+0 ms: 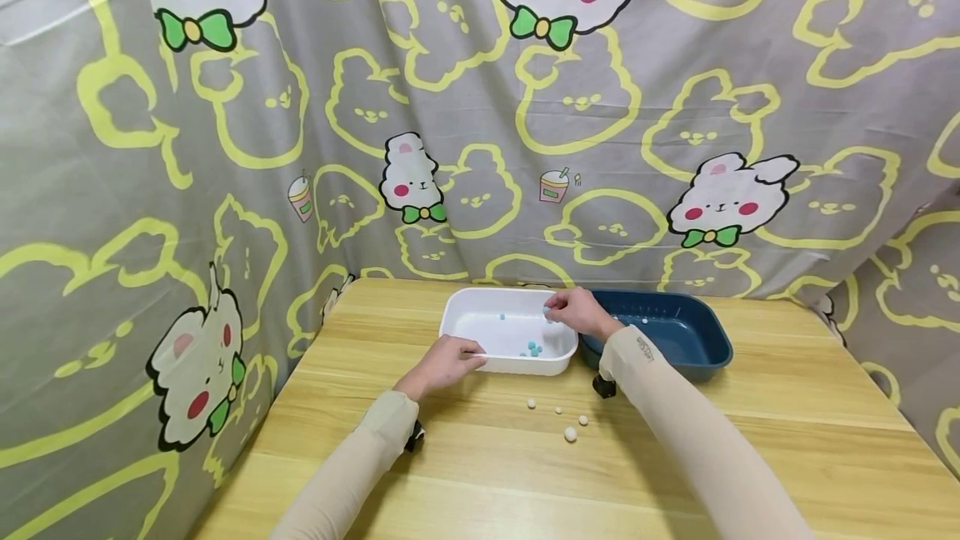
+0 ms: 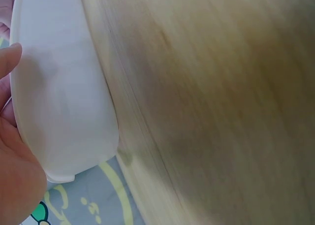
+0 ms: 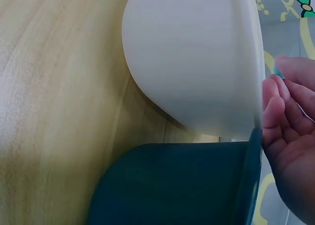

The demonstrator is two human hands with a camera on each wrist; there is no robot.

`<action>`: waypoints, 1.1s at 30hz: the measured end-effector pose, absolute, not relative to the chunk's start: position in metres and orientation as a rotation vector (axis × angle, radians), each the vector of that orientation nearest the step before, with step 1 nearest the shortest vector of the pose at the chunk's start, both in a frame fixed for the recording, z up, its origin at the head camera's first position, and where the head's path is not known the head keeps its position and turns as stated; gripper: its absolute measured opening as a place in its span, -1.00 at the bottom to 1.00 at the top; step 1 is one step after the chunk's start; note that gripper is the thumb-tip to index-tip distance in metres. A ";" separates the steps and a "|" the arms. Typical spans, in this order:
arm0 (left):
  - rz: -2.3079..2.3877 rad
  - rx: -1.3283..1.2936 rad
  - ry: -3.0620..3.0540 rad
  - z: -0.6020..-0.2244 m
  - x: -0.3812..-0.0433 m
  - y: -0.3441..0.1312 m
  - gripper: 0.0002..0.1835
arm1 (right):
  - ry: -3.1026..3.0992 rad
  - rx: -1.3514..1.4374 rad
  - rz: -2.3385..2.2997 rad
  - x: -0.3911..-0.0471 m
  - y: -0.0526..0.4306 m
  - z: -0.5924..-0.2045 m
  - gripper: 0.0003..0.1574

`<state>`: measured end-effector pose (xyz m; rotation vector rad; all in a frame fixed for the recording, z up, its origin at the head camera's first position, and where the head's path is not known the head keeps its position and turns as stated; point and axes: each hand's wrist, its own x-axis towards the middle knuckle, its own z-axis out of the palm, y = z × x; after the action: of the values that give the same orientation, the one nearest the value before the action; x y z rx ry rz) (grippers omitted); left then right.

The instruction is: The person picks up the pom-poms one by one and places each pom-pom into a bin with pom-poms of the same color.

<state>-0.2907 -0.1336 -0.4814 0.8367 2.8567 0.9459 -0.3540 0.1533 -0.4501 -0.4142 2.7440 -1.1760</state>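
Note:
A white plastic basin [image 1: 517, 363] stands on the wooden table with several small light-blue balls [image 1: 533, 348] inside. My left hand [image 1: 444, 365] grips its near rim toward the left corner; the left wrist view has the thumb [image 2: 11, 59] at the rim's edge and the fingers partly hidden behind the wall. Over the basin's right end, my right hand [image 1: 581, 312] pinches a small light-blue ball [image 3: 278, 72] between thumb and fingertips. Butting against the basin's right side is a dark blue basin [image 1: 697, 359], with small white balls [image 1: 644, 321] in it.
Several white balls [image 1: 571, 434] of differing sizes lie loose on the wooden table [image 1: 480, 473] in front of the basins. Behind the table hangs a grey patterned curtain [image 1: 480, 107], which also runs down the left side.

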 end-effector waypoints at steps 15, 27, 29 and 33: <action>0.946 0.826 2.848 -0.478 -0.289 -0.133 -0.86 | 2.756 -0.397 -1.136 -0.360 0.154 -0.449 -0.70; 0.934 0.826 2.855 -0.480 -0.290 -0.134 -0.86 | 2.747 -0.382 -1.142 -0.359 0.154 -0.447 -0.65; 0.938 0.828 2.853 -0.480 -0.291 -0.134 -0.86 | 2.757 -0.382 -1.137 -0.359 0.154 -0.449 -0.66; 0.940 0.828 2.847 -0.480 -0.291 -0.135 -0.86 | 2.776 -0.394 -1.140 -0.359 0.154 -0.451 -0.70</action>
<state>-0.2906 -0.1347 -0.4804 0.8281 2.8468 0.9400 -0.3590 0.1542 -0.4506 -0.3941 2.7758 -1.1397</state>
